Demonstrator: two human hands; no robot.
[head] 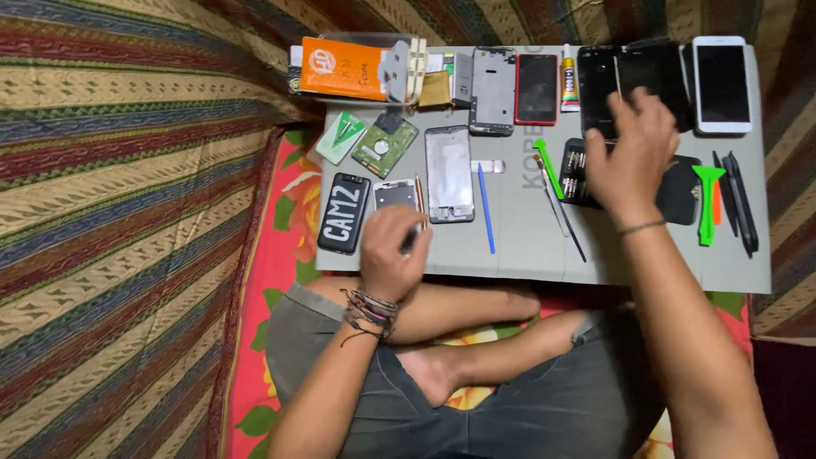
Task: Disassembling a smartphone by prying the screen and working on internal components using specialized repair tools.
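The left hand is curled down near the front edge of the grey desk, fingers closed on what looks like a thin tool, its tip against the small phone part lying just beside the black phone case. The right hand is spread open, reaching over the black screwdriver-bit case toward a black phone at the back; whether it grips anything I cannot tell. With eyes split between two reaches, the tool could skid off the part and gouge it, or nudge the silver phone frame and blue pry stick beside it. The right forearm hangs over the tweezers and green pry tool; a careless sweep could scatter bits off the desk onto the blanket.
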